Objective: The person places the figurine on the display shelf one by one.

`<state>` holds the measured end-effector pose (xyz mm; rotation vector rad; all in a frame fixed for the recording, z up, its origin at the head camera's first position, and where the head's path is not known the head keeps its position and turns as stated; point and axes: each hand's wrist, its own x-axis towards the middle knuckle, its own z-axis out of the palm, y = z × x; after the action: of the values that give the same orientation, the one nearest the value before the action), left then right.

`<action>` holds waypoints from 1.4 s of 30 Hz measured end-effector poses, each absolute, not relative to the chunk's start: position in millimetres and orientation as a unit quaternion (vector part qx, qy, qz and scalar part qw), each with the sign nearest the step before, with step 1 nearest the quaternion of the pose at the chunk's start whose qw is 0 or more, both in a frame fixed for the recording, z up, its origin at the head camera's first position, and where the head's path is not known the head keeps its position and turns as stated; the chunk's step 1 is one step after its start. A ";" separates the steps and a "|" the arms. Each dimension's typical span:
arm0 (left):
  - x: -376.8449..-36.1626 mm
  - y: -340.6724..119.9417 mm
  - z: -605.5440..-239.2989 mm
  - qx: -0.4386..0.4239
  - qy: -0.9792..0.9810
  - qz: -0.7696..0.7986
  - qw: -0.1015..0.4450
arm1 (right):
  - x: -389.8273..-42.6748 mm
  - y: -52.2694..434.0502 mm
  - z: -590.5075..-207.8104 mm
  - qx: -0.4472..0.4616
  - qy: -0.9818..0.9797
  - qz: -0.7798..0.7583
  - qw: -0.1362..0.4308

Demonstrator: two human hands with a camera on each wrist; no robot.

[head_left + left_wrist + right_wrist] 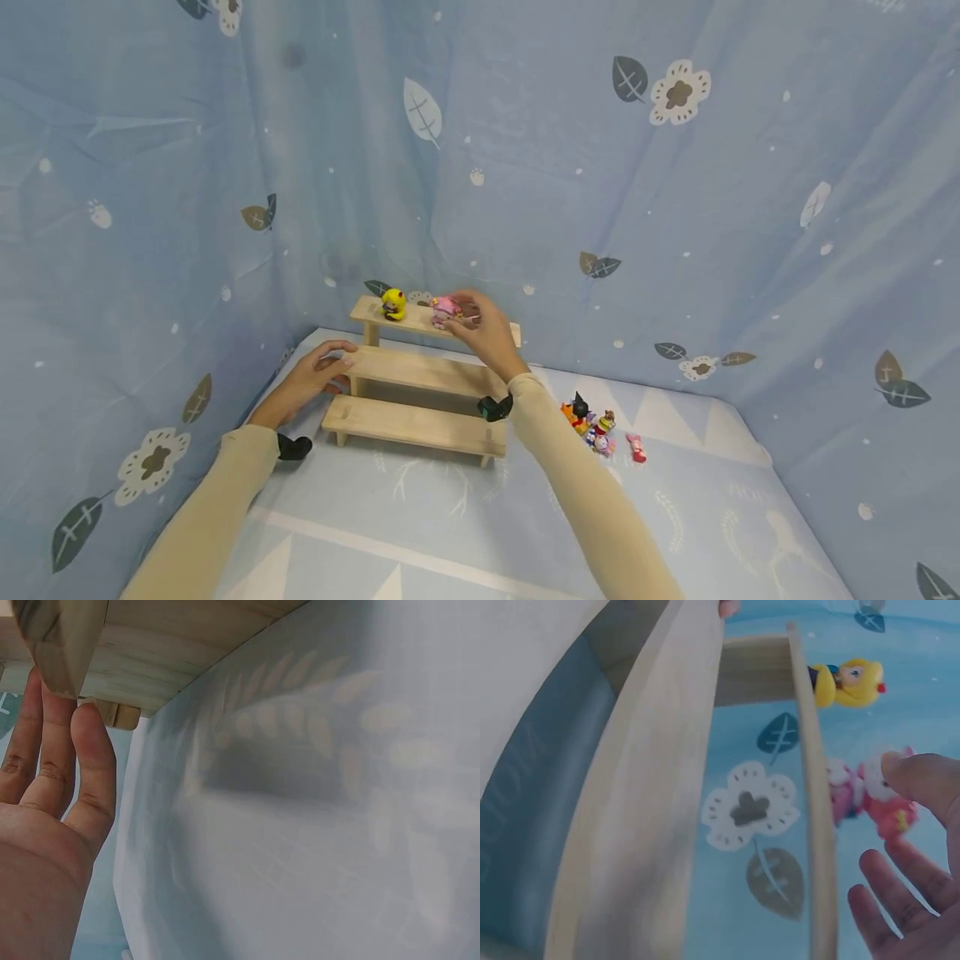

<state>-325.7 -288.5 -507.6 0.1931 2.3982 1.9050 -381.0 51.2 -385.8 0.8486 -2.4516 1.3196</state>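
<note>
Wooden shelf (420, 371): the left hand (318, 375) rests straight fingers on its middle step. Right hand (480, 327), fingers loosely open, touches a pink figure (445, 311) on top, near a yellow one (393, 304).

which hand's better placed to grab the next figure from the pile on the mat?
Right, probably. The right hand is at the pink figure on the top step, on the same side as the pile of figures. The left hand rests on the wooden stand's far end.
</note>
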 end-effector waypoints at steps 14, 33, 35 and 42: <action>-325.1 -286.7 -504.2 0.071 0.785 0.614 0.037 | -368.8 132.0 -384.9 0.270 -0.845 0.430 0.167; -323.3 -282.2 -501.4 0.068 0.784 0.616 0.036 | -331.0 215.0 -424.9 0.208 -0.881 0.407 0.124; -323.5 -282.7 -501.5 0.072 0.782 0.618 0.037 | -327.1 223.3 -432.4 0.195 -0.886 0.404 0.113; -324.0 -285.6 -503.0 0.073 0.783 0.616 0.033 | -318.1 245.8 -456.1 0.161 -0.899 0.395 0.098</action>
<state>-324.0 -285.6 -503.0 0.2236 2.4101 1.8966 -318.1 245.8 -456.1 0.4766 -2.6615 1.1686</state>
